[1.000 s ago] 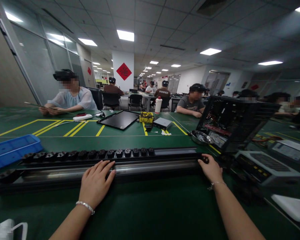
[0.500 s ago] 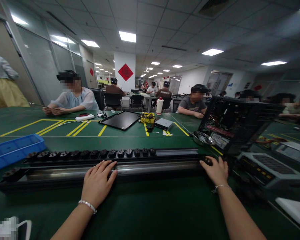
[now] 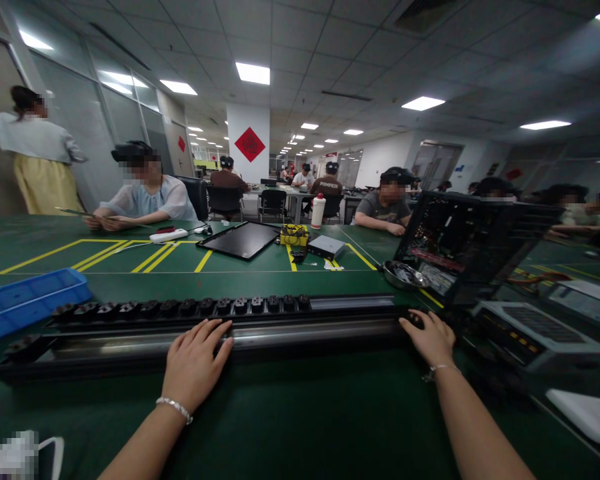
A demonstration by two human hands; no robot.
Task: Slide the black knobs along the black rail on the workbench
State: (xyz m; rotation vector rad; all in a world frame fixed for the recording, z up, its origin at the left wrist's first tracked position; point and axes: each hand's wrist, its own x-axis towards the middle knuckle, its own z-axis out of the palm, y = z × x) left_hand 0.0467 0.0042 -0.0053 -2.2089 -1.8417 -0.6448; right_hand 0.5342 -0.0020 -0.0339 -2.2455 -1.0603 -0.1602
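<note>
Behind it all was a big room (image 3: 290, 40) with square lights on the ceiling. Next in size came the green surface (image 3: 300, 420), marked with yellow lines at the far side. At the far left, a person in a pale top and something yellow (image 3: 47, 160) had come further into view, and that was the main change. Both hands had stayed where they were half a second ago, so the work itself had hardly moved on at all. Across the front of the surface lay a long black track (image 3: 305, 337) with a shiny strip down its middle. Just behind it was another black track (image 3: 353, 303), with a row of black bumpy blocks (image 3: 207, 307) on it. To the right stood a computer case (image 3: 473, 240), open on the side, with a gray metal box (image 3: 545, 333) in front of it. Far back lay a flat black screen (image 3: 240, 240), and a blue tray (image 3: 35, 300) sat at the left. Then came the hands. The left hand (image 3: 196, 360) lay open, palm down, on the near track, thumb held apart. The right hand (image 3: 430, 337) was at that track's right end, with thumb and fingers bent about a small dark piece (image 3: 417, 321). It was not clear if they gripped it or only touched it.
</note>
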